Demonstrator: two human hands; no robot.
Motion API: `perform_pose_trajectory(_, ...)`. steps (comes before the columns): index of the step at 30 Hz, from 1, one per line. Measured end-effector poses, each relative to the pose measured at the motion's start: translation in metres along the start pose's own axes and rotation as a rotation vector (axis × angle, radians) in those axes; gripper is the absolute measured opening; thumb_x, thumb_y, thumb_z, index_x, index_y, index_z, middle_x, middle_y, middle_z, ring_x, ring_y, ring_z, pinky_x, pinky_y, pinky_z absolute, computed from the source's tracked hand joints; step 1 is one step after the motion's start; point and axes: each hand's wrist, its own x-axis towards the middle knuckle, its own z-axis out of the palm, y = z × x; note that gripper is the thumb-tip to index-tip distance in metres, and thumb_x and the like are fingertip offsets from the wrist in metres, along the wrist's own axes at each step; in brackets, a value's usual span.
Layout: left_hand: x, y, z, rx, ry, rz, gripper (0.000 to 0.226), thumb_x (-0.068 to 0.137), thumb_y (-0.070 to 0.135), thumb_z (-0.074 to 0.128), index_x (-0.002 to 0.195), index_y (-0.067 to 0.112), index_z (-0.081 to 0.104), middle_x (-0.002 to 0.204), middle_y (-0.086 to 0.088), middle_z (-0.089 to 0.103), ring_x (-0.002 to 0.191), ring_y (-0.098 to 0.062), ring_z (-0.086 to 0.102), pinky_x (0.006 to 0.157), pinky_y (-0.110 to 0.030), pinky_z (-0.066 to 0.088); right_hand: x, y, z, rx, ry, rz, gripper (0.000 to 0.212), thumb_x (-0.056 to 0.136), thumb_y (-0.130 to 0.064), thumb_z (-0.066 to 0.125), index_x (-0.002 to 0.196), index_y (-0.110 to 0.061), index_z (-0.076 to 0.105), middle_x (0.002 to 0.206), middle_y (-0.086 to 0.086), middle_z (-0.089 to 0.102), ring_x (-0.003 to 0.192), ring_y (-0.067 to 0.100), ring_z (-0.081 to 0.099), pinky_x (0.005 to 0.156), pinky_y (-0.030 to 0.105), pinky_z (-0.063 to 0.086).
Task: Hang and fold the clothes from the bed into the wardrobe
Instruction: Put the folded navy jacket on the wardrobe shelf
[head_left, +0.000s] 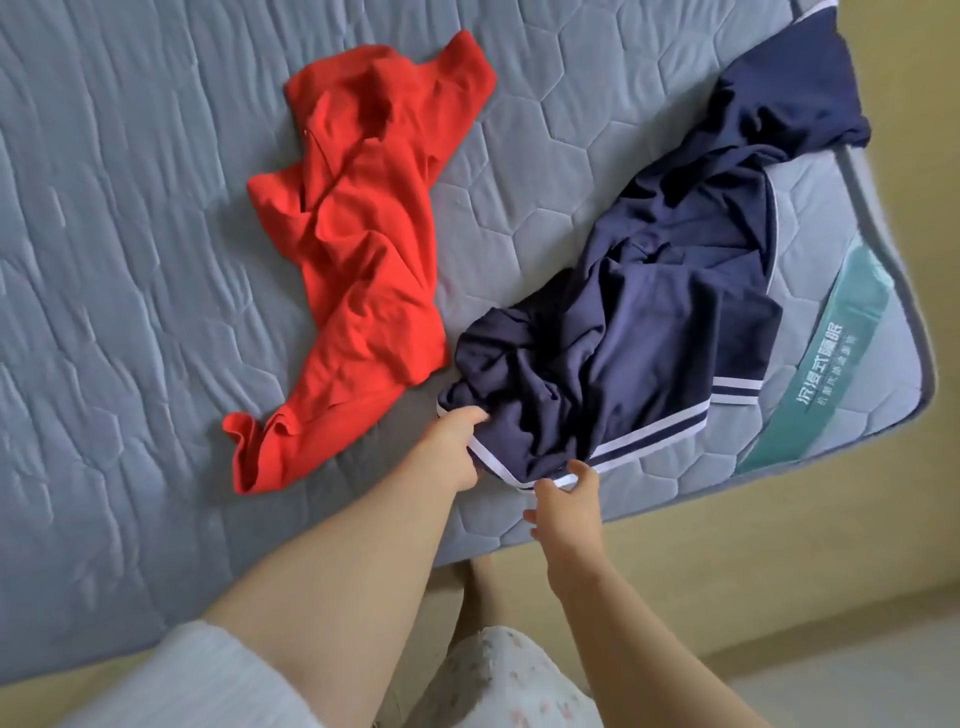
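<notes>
My left hand has its fingers bunched into the striped hem of the navy garment, solid grip. My right hand is at the same hem, thumb and finger either side of the white stripe, but I honestly can't tell if it's pinching yet. The garment trails off toward 1 o'clock, to the mattress corner. The red garment sits at 11 o'clock from my hands. My tip: get both hands on the hem, well apart, then lift and shake it flat before folding.
</notes>
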Motion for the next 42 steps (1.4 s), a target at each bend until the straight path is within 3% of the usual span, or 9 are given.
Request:
perform_pose_trajectory(10,-0.111,0.052,-0.086,0.110,-0.080,0.354,0.056,0.043,0.003,0.049,0.097,0.013,0.061,0.084,-0.009,0.063,0.074,-0.024,0.057,0.064,-0.026,0.043,-0.090,-0.060,0.030,-0.042,-0.042,-0.222,0.039,0.089,-0.008,0.044,0.128,-0.013,0.037,0.082,0.001,0.054,0.076,0.025,0.051,0.063,0.030,0.039)
perform_pose_trajectory(15,-0.175,0.077,-0.152,0.049,-0.019,0.498,0.050,0.040,0.006,0.049,0.089,0.008,0.059,0.078,-0.013,0.060,0.067,-0.025,0.056,0.062,-0.027,0.042,-0.167,-0.080,0.058,-0.062,-0.078,-0.389,0.049,0.086,-0.005,0.043,0.132,-0.021,0.035,0.074,-0.002,0.053,0.073,0.023,0.049,0.072,0.032,0.039)
perform_pose_trajectory(20,-0.258,0.085,-0.244,-0.002,-0.023,0.705,0.019,0.062,-0.005,0.054,0.074,0.010,0.054,0.069,-0.010,0.055,0.066,-0.024,0.051,0.061,-0.028,0.038,-0.242,-0.066,0.094,-0.115,-0.133,-0.503,0.055,0.087,-0.003,0.042,0.138,-0.020,0.031,0.071,0.001,0.049,0.063,0.015,0.044,0.061,0.028,0.035)
perform_pose_trajectory(27,-0.362,0.088,-0.379,0.094,0.020,1.053,0.035,0.047,0.000,0.051,0.078,0.016,0.051,0.072,-0.001,0.051,0.065,-0.017,0.046,0.056,-0.026,0.034,-0.345,-0.049,0.172,-0.146,-0.176,-0.727,0.056,0.087,0.005,0.044,0.139,-0.010,0.033,0.078,0.002,0.052,0.079,0.021,0.050,0.071,0.027,0.036)
perform_pose_trajectory(31,-0.392,0.080,-0.430,0.134,0.071,1.201,0.038,0.039,0.003,0.047,0.073,0.017,0.056,0.061,0.006,0.049,0.059,-0.013,0.044,0.051,-0.023,0.033,-0.388,-0.045,0.201,-0.212,-0.197,-0.846,0.064,0.084,0.004,0.046,0.143,-0.017,0.030,0.070,0.004,0.052,0.067,0.020,0.049,0.067,0.024,0.035)
perform_pose_trajectory(35,-0.405,0.065,-0.443,0.232,0.002,1.281,0.041,0.038,0.001,0.046,0.074,0.012,0.062,0.063,0.003,0.052,0.062,-0.012,0.046,0.052,-0.019,0.035,-0.422,-0.044,0.212,-0.347,-0.269,-1.036,0.076,0.079,0.004,0.051,0.145,-0.026,0.027,0.117,0.010,0.054,0.095,0.023,0.052,0.077,0.023,0.036)
perform_pose_trajectory(38,-0.417,0.056,-0.438,0.384,-0.126,1.318,0.046,0.040,-0.001,0.045,0.078,0.013,0.067,0.069,0.002,0.060,0.068,-0.010,0.053,0.057,-0.017,0.040,-0.426,-0.048,0.217,-0.377,-0.307,-1.233,0.051,0.065,0.001,0.053,0.108,-0.026,0.062,0.101,0.008,0.058,0.087,0.017,0.059,0.079,0.033,0.047)
perform_pose_trajectory(40,-0.423,0.051,-0.434,0.405,-0.188,1.328,0.048,0.043,-0.002,0.045,0.080,0.016,0.068,0.071,0.005,0.064,0.070,-0.005,0.058,0.061,-0.014,0.044,-0.431,-0.052,0.214,-0.389,-0.378,-1.217,0.041,0.071,0.006,0.059,0.074,-0.035,0.059,0.084,-0.001,0.057,0.077,0.002,0.057,0.074,0.024,0.047)
perform_pose_trajectory(42,-0.424,0.049,-0.434,0.386,-0.249,1.307,0.047,0.048,-0.002,0.050,0.088,0.015,0.068,0.075,0.007,0.067,0.074,-0.003,0.061,0.066,-0.014,0.047,-0.433,-0.053,0.208,-0.353,-0.449,-1.144,0.034,0.075,0.000,0.061,0.076,-0.033,0.056,0.081,-0.007,0.060,0.080,0.010,0.056,0.079,0.028,0.047)
